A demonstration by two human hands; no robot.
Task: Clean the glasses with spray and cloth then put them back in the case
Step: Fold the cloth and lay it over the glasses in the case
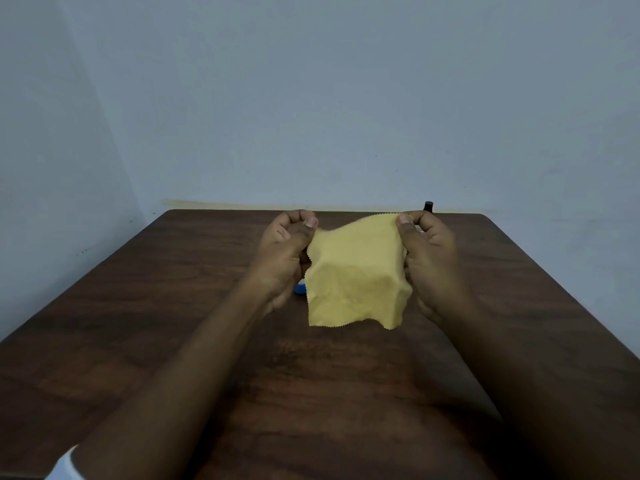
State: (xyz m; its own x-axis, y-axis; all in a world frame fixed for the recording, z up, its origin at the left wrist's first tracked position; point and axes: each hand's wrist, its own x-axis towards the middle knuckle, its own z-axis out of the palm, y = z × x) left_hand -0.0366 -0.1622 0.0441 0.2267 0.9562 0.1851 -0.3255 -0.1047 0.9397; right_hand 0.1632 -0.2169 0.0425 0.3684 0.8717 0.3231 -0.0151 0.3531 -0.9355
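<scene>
At the bottom left corner, a bit of white sleeve (64, 465) shows at the end of the left arm. Both arms reach out over a dark brown wooden table (138, 306). The left hand (284, 254) is up in the air with its fingers curled, and its thumb and fingers pinch the top left corner of a yellow cloth (356, 275). Just under that hand a small blue thing (300, 289) peeks out on the table, mostly hidden, so I cannot tell what it is. The cloth hangs down between the two hands, above the middle of the table, with a zigzag edge. The right hand (429, 261) pinches the top right corner, fingers curled too. Behind it, a small dark top (428, 206) sticks up near the table's far edge, by the pale blue wall (311, 98).
</scene>
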